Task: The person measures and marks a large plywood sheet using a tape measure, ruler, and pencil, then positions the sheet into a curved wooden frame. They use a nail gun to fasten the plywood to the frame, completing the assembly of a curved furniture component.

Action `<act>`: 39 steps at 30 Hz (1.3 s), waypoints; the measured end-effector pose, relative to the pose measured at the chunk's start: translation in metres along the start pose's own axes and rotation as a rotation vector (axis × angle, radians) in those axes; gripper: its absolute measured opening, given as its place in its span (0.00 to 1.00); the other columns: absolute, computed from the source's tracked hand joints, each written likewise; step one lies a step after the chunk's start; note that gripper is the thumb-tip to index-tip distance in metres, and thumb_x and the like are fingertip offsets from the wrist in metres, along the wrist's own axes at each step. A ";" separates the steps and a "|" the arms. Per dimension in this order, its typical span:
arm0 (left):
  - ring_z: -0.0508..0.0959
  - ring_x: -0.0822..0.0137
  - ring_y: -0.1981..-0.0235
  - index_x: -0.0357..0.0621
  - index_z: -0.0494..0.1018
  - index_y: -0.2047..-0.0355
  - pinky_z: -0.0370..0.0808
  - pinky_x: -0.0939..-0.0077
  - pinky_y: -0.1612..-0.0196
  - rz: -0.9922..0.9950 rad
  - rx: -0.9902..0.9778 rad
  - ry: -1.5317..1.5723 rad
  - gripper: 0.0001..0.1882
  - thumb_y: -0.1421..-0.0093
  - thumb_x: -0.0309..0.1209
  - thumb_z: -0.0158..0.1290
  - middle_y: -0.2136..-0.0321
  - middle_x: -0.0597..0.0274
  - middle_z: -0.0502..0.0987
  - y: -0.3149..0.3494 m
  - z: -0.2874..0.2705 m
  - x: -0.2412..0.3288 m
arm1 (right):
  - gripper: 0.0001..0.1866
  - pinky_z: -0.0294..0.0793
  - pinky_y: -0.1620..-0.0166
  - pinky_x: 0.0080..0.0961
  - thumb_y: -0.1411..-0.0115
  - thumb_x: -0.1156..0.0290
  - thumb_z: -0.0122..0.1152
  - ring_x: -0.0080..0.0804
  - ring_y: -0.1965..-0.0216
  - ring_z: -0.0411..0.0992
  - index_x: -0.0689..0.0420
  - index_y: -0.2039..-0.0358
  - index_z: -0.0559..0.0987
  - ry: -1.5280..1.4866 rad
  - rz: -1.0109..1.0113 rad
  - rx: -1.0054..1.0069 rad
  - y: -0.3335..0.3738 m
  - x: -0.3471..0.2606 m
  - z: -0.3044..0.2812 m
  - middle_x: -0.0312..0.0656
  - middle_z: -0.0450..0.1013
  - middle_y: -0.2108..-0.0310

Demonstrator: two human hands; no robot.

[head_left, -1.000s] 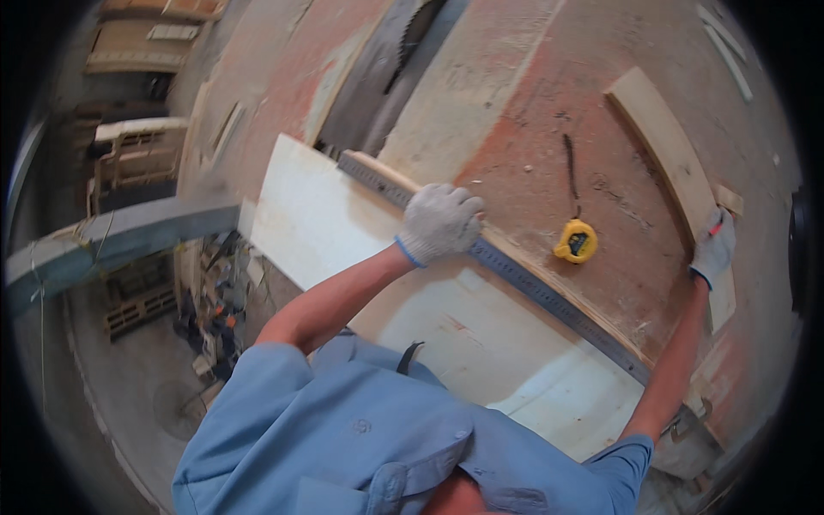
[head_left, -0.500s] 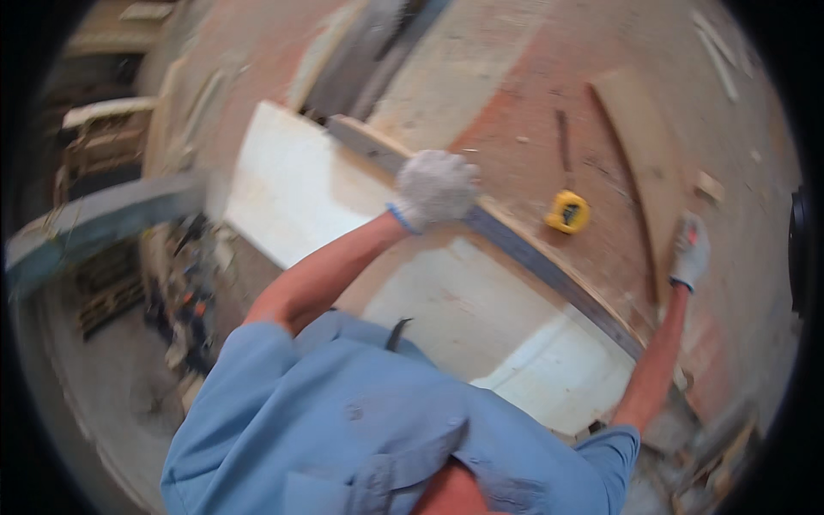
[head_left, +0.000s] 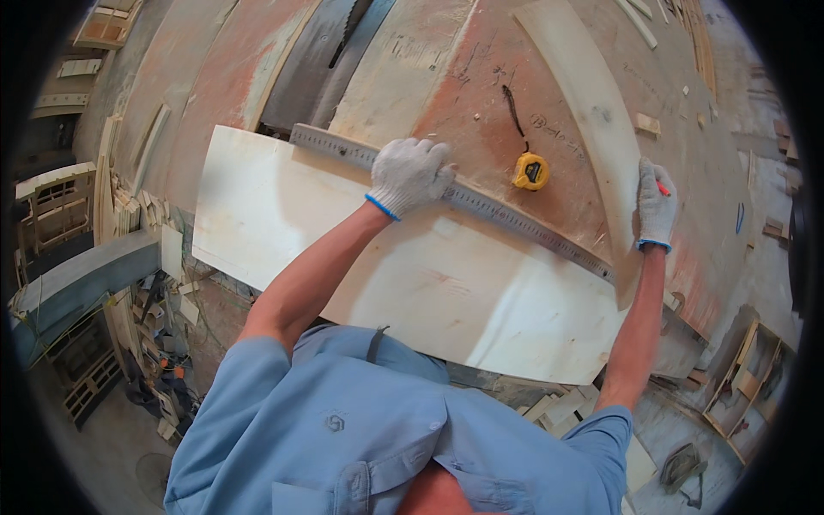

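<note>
My gloved left hand (head_left: 409,174) is closed over a long steel ruler (head_left: 524,225). The ruler lies slantwise along the far edge of a broad pale board (head_left: 412,292) in front of me. At the right, my gloved right hand (head_left: 657,202) rests at the outer edge of a curved wooden plank (head_left: 592,103), fingers closed round a small red pen-like stick (head_left: 663,188). The plank's near end overlaps the board's right end, beside the ruler's tip. Between ruler and plank lies a yellow tape measure (head_left: 530,172) with a dark strap.
Beyond the board, a slotted metal plate with a toothed saw blade (head_left: 348,33) is set into the worn worktable (head_left: 202,77). A small wood block (head_left: 648,124) lies right of the plank. Offcuts and wooden frames (head_left: 56,210) clutter the left; a wooden crate (head_left: 745,373) stands lower right.
The curved plank has come nearer to me with my right hand, its near end now reaching past the ruler's tip over the board. My left hand stays on the ruler. The view has shifted.
</note>
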State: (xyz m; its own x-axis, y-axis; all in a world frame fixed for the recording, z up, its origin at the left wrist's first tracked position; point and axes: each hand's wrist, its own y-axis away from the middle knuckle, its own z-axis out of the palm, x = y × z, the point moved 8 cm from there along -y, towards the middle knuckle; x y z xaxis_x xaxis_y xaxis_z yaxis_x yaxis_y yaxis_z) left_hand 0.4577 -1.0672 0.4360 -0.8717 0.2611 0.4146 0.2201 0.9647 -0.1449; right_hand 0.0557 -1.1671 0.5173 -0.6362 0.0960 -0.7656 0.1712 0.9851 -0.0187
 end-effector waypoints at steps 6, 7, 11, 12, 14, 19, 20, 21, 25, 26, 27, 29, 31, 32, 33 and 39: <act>0.75 0.59 0.44 0.44 0.68 0.40 0.70 0.64 0.41 -0.340 0.006 1.410 0.26 0.31 0.47 0.49 0.49 0.55 0.78 0.038 -0.002 -0.011 | 0.17 0.65 0.70 0.23 0.34 0.58 0.63 0.21 0.76 0.64 0.58 0.73 0.78 0.060 -0.123 -0.013 0.127 -0.109 0.095 0.33 0.65 0.82; 0.68 0.61 0.37 0.45 0.65 0.37 0.66 0.62 0.36 -0.527 0.047 1.586 0.31 0.30 0.54 0.47 0.44 0.58 0.73 0.053 0.041 -0.030 | 0.16 0.68 0.68 0.27 0.36 0.58 0.64 0.28 0.75 0.68 0.58 0.71 0.78 0.172 -0.114 -0.008 0.154 -0.138 0.115 0.37 0.68 0.81; 0.70 0.59 0.40 0.50 0.68 0.40 0.68 0.57 0.38 -0.804 0.304 2.349 0.28 0.32 0.53 0.49 0.45 0.60 0.73 0.103 -0.023 -0.040 | 0.12 0.73 0.64 0.35 0.39 0.61 0.66 0.44 0.71 0.74 0.57 0.68 0.79 0.210 -0.186 -0.043 0.246 -0.206 0.177 0.45 0.75 0.75; 0.71 0.59 0.41 0.50 0.68 0.41 0.68 0.57 0.38 -0.792 0.302 2.351 0.27 0.32 0.53 0.50 0.47 0.61 0.74 0.115 -0.028 -0.057 | 0.11 0.73 0.64 0.35 0.40 0.62 0.67 0.43 0.71 0.74 0.57 0.68 0.79 0.193 -0.192 -0.044 0.266 -0.221 0.193 0.45 0.75 0.74; 0.73 0.59 0.44 0.51 0.69 0.42 0.70 0.57 0.39 -0.776 0.307 2.349 0.26 0.32 0.53 0.50 0.49 0.62 0.75 0.136 -0.039 -0.097 | 0.10 0.73 0.64 0.36 0.40 0.64 0.67 0.43 0.70 0.74 0.57 0.68 0.79 0.154 -0.204 -0.052 0.302 -0.247 0.221 0.45 0.76 0.73; 0.78 0.62 0.50 0.46 0.70 0.44 0.77 0.60 0.48 -0.877 0.264 1.914 0.23 0.31 0.47 0.51 0.50 0.61 0.77 0.188 -0.087 -0.211 | 0.08 0.75 0.60 0.39 0.34 0.70 0.56 0.47 0.67 0.75 0.61 0.63 0.80 0.008 -0.089 -0.134 0.380 -0.260 0.276 0.48 0.75 0.71; 0.78 0.62 0.51 0.46 0.71 0.44 0.78 0.60 0.48 -0.892 0.248 1.868 0.22 0.31 0.46 0.52 0.51 0.61 0.77 0.197 -0.098 -0.232 | 0.09 0.75 0.60 0.39 0.34 0.70 0.55 0.47 0.67 0.75 0.61 0.62 0.80 -0.015 -0.075 -0.148 0.396 -0.260 0.283 0.48 0.75 0.71; 0.79 0.62 0.52 0.46 0.71 0.44 0.79 0.61 0.49 -0.910 0.221 1.824 0.22 0.31 0.46 0.52 0.51 0.61 0.77 0.204 -0.106 -0.252 | 0.09 0.75 0.60 0.38 0.34 0.70 0.55 0.47 0.67 0.75 0.61 0.61 0.80 -0.035 -0.053 -0.159 0.414 -0.256 0.291 0.48 0.75 0.70; 0.81 0.61 0.55 0.45 0.72 0.45 0.81 0.61 0.52 -1.091 0.189 1.702 0.21 0.31 0.44 0.53 0.54 0.60 0.79 0.224 -0.108 -0.308 | 0.11 0.75 0.60 0.36 0.35 0.67 0.58 0.46 0.66 0.75 0.60 0.60 0.81 -0.277 0.295 -0.256 0.480 -0.242 0.339 0.49 0.75 0.69; 0.81 0.61 0.56 0.44 0.72 0.45 0.81 0.62 0.53 -1.085 0.162 1.685 0.21 0.31 0.44 0.53 0.55 0.60 0.79 0.224 -0.108 -0.312 | 0.11 0.75 0.60 0.36 0.35 0.66 0.59 0.45 0.66 0.75 0.60 0.61 0.81 -0.327 0.384 -0.268 0.494 -0.237 0.355 0.49 0.75 0.69; 0.81 0.61 0.56 0.43 0.72 0.46 0.81 0.62 0.53 -1.082 0.138 1.669 0.21 0.31 0.44 0.53 0.55 0.60 0.79 0.223 -0.108 -0.314 | 0.13 0.75 0.59 0.36 0.36 0.63 0.60 0.46 0.65 0.76 0.60 0.60 0.81 -0.281 0.350 -0.296 0.505 -0.232 0.371 0.49 0.76 0.68; 0.81 0.61 0.56 0.41 0.72 0.45 0.81 0.62 0.54 -1.060 0.107 1.598 0.23 0.32 0.45 0.53 0.55 0.59 0.79 0.220 -0.108 -0.316 | 0.20 0.75 0.58 0.38 0.39 0.54 0.62 0.48 0.61 0.77 0.59 0.58 0.81 -0.209 0.408 -0.457 0.521 -0.230 0.399 0.51 0.77 0.66; 0.80 0.62 0.56 0.39 0.71 0.45 0.80 0.63 0.55 -1.021 0.091 1.488 0.26 0.33 0.47 0.54 0.54 0.57 0.78 0.216 -0.106 -0.316 | 0.22 0.75 0.58 0.39 0.40 0.52 0.61 0.49 0.61 0.77 0.58 0.56 0.81 -0.203 0.360 -0.502 0.526 -0.228 0.413 0.50 0.76 0.65; 0.80 0.63 0.56 0.39 0.71 0.45 0.80 0.63 0.56 -1.034 0.063 1.437 0.26 0.33 0.47 0.55 0.54 0.57 0.78 0.214 -0.106 -0.314 | 0.23 0.75 0.58 0.40 0.40 0.51 0.61 0.49 0.60 0.77 0.57 0.56 0.81 -0.204 0.343 -0.518 0.530 -0.225 0.422 0.50 0.76 0.65; 0.80 0.63 0.57 0.38 0.71 0.45 0.80 0.64 0.56 -1.045 0.035 1.384 0.27 0.33 0.48 0.55 0.54 0.57 0.78 0.211 -0.108 -0.310 | 0.25 0.75 0.56 0.41 0.41 0.48 0.61 0.50 0.60 0.77 0.57 0.56 0.81 -0.175 0.376 -0.552 0.532 -0.218 0.431 0.50 0.76 0.64; 0.81 0.64 0.58 0.37 0.73 0.47 0.80 0.66 0.56 -1.003 -0.026 1.189 0.29 0.35 0.51 0.55 0.58 0.57 0.80 0.192 -0.114 -0.296 | 0.17 0.74 0.62 0.32 0.41 0.58 0.65 0.41 0.68 0.76 0.58 0.59 0.80 -0.326 0.427 -0.570 0.559 -0.203 0.469 0.48 0.77 0.70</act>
State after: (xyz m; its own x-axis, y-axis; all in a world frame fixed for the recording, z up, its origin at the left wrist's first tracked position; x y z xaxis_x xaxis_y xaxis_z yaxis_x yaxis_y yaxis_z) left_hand 0.8082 -0.9549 0.3877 0.1725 -0.6033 0.7786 -0.2013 0.7522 0.6274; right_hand 0.6334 -0.7033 0.3611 -0.3339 0.5234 -0.7840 -0.1178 0.8020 0.5856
